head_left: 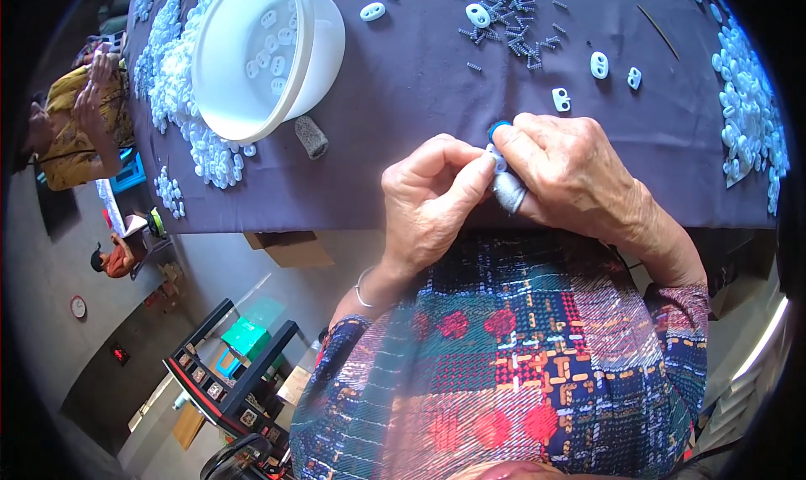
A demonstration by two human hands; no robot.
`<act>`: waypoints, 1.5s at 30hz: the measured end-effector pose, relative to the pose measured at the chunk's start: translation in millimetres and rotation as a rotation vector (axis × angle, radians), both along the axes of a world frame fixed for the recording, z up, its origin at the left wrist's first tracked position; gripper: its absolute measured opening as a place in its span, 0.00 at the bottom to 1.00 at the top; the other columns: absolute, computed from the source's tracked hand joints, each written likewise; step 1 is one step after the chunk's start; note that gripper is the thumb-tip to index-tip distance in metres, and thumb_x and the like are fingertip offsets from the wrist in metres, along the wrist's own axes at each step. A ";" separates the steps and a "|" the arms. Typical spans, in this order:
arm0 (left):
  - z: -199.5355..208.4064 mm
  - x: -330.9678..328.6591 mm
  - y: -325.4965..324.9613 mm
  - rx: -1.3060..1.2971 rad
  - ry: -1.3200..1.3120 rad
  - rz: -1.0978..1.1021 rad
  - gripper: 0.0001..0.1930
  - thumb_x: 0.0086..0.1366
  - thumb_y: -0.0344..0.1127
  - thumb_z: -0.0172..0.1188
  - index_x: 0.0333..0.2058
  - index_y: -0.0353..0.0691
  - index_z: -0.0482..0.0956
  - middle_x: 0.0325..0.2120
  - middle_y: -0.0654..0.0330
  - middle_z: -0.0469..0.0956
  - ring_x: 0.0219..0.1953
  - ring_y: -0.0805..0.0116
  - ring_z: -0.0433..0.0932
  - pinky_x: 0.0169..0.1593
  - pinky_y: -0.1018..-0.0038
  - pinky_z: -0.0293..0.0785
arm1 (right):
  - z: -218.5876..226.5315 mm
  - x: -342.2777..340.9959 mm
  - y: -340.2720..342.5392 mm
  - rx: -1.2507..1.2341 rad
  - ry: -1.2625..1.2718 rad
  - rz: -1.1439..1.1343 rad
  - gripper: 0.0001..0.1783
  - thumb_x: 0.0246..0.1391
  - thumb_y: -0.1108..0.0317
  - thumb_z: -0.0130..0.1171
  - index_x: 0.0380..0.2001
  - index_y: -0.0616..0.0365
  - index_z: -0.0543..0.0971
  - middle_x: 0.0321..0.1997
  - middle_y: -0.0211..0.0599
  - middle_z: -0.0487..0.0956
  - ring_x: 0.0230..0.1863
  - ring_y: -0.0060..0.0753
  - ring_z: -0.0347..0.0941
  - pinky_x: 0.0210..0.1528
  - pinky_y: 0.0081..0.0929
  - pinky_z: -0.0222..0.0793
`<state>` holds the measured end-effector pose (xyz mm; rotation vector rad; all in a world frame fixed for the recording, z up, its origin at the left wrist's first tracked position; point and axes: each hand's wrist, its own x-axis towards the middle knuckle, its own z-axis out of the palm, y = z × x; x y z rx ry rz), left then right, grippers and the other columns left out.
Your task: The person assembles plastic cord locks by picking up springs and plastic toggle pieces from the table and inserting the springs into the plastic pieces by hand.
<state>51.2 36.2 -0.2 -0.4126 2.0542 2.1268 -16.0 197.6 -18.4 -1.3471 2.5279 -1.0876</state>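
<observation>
My left hand [432, 199] pinches a small white plastic cord lock [498, 157] between thumb and fingertips, just above the table's near edge. Against its other side presses my right hand [579, 169], its fingers closed around the piece and partly hiding it. A grey cloth finger cover [509, 193] wraps a digit of the right hand, and a blue band [499, 129] shows by its fingertip. Just beyond the hands lies a white two-holed piece [561, 99]. Two more white pieces, an oval one [599, 65] and a smaller one [634, 78], rest to its right.
A pile of small metal springs [514, 18] lies at the far middle. On the left stands a white tub [323, 56] with several white pieces inside, beside a heap of white pieces [172, 68]. Another heap [747, 102] lies far right. A grey finger cover [311, 137] lies near the tub. A person [75, 123] sits at the left.
</observation>
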 end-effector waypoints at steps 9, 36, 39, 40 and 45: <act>0.7 1.0 -0.3 -0.024 -0.003 -0.007 0.02 0.59 0.24 0.58 0.30 0.31 0.77 0.22 0.64 0.75 0.24 0.81 0.72 0.29 0.85 0.68 | -2.3 0.7 0.0 -0.035 0.086 0.017 0.11 0.38 0.71 0.61 0.25 0.61 0.70 0.19 0.37 0.66 0.21 0.37 0.69 0.20 0.31 0.66; -10.4 8.7 0.7 -0.046 0.104 0.022 0.01 0.58 0.23 0.58 0.29 0.31 0.76 0.25 0.65 0.73 0.26 0.83 0.70 0.28 0.86 0.65 | -9.1 4.5 -1.8 -0.142 0.122 0.061 0.12 0.33 0.74 0.61 0.24 0.63 0.70 0.17 0.34 0.62 0.17 0.33 0.65 0.17 0.30 0.62; -11.1 10.7 1.1 -0.082 0.121 0.031 0.01 0.58 0.23 0.58 0.29 0.31 0.76 0.25 0.65 0.73 0.26 0.83 0.70 0.28 0.86 0.65 | -9.8 5.4 -1.9 -0.122 0.153 0.080 0.14 0.30 0.74 0.61 0.26 0.66 0.71 0.17 0.34 0.63 0.17 0.33 0.66 0.17 0.30 0.63; -10.8 11.2 1.4 -0.080 0.120 0.033 0.01 0.58 0.23 0.58 0.29 0.31 0.76 0.25 0.65 0.73 0.26 0.83 0.70 0.28 0.86 0.65 | -9.9 5.5 -1.8 -0.120 0.171 0.093 0.16 0.29 0.74 0.61 0.27 0.67 0.72 0.18 0.34 0.63 0.17 0.33 0.66 0.17 0.29 0.63; -12.6 10.8 -1.2 -0.083 0.145 -0.009 0.01 0.58 0.22 0.58 0.29 0.30 0.75 0.25 0.64 0.72 0.26 0.83 0.70 0.28 0.86 0.65 | -11.7 6.9 -2.1 -0.128 0.176 0.107 0.18 0.27 0.74 0.60 0.28 0.69 0.72 0.18 0.34 0.64 0.18 0.33 0.66 0.18 0.30 0.63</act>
